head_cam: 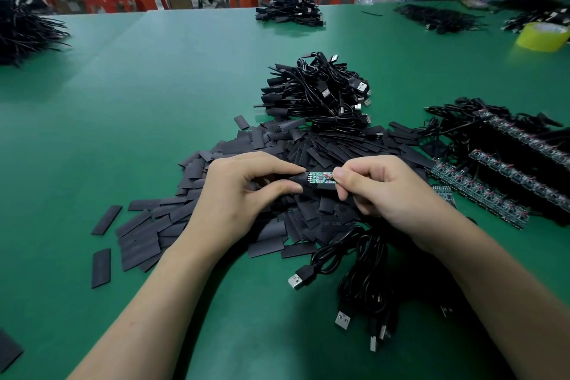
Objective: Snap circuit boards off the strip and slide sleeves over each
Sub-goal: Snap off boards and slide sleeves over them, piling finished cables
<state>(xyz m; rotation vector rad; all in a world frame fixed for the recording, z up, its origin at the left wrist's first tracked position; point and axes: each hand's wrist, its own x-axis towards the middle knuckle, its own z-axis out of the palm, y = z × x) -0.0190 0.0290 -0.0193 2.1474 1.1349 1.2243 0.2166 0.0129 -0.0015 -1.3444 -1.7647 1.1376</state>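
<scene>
A small green circuit board (320,178) hangs between my two hands above a heap of flat black sleeves (197,219). My left hand (246,191) pinches a black sleeve (298,179) at the board's left end, thumb below and forefinger on top. My right hand (379,191) pinches the board's right end, where red wires meet it. Strips of joined circuit boards (481,191) with black cables lie at the right. A black USB cable (348,262) trails down from my right hand toward the table's near edge.
A pile of finished cables with sleeves (317,95) sits behind the heap. More cable bundles lie at the far left (24,31) and far centre (290,11). A yellow tape roll (543,35) stands far right. Other people work at the far edge by red stools.
</scene>
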